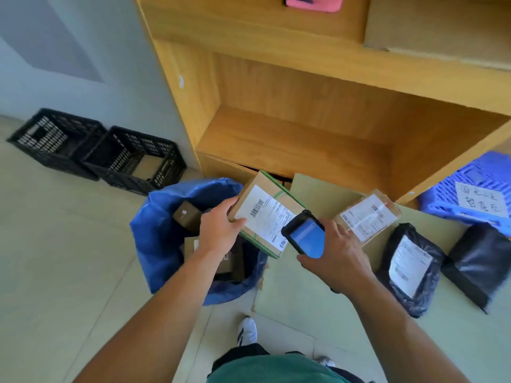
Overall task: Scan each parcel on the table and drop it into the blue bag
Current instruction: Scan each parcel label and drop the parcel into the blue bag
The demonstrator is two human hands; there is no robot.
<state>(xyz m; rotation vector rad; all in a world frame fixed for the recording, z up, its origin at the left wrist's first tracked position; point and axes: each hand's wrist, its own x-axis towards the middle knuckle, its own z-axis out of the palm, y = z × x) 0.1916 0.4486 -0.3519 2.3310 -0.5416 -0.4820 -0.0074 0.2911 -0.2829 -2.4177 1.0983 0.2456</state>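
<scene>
Over blue bag (154, 233), hands grip box (265, 214) and scanner (305, 236).

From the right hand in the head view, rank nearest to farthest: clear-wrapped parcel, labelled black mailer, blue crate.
From the right hand:
1. Clear-wrapped parcel, just beyond the fingers.
2. Labelled black mailer, to its right.
3. Blue crate, far right by the shelf.

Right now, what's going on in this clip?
A person is scanning parcels. The left hand holds a cardboard box over the open blue bag, label up, while the right hand aims a handheld scanner at the label. Several boxes already lie in the bag. A taped parcel and two dark mailers wait on the surface to the right.
</scene>
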